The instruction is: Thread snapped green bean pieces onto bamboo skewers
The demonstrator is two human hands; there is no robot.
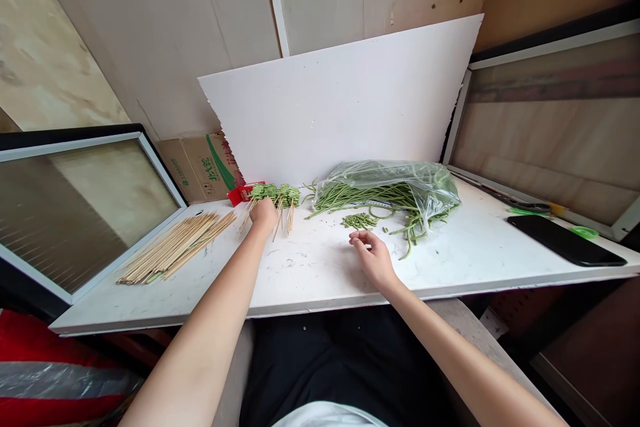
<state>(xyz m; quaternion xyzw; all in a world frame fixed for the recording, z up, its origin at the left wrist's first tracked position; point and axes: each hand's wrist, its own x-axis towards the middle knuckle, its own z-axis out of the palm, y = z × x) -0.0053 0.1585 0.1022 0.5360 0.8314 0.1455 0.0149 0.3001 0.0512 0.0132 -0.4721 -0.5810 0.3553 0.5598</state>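
Beans cut short [359, 221] are lying in a little pile just past my right hand [373, 257], the nearer one, and the pile is stretching sideways. My right fingers are sitting bent and narrow; whether they're holding anything, I can't tell. My left hand [263, 215] is resting at the bean sticks [287, 196], hiding its fingertips. Green writing [207, 170], too blurry for reading, is showing on a brown box [187, 177].

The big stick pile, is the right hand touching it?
No, the right hand is by the cut beans, away from the stick pile.
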